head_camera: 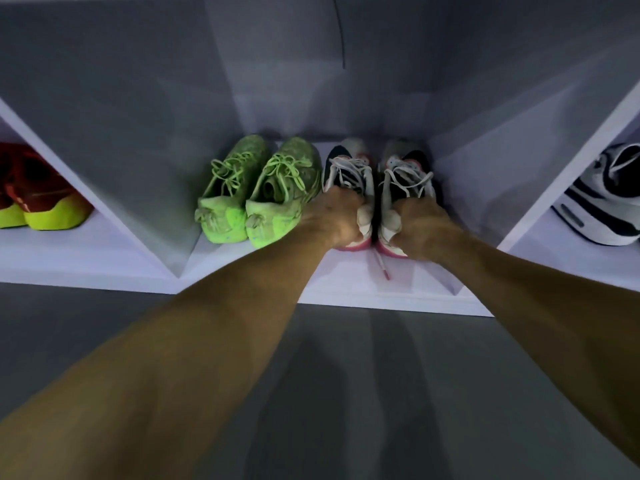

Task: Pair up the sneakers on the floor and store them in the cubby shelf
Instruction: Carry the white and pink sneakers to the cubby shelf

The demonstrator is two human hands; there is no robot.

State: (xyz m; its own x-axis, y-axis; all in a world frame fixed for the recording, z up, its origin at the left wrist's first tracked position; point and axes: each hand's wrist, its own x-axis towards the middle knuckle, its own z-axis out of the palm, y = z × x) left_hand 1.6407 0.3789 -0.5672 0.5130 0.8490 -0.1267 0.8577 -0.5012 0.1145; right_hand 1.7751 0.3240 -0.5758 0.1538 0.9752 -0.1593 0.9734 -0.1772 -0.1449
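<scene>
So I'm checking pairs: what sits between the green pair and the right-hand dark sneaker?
Head view: the other dark sneaker, heel gripped by the left hand.

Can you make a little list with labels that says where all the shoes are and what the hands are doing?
middle cubby: green sneakers on the left side, black and white sneakers on the right side, heels facing out
left hand: holds the heel of the left black and white sneaker
right hand: holds the heel of the right black and white sneaker
left cubby: red and yellow sneakers
right cubby: white and black sneaker, partly cut off
loose lace: lies on the shelf edge
floor: no shoes in view
</scene>
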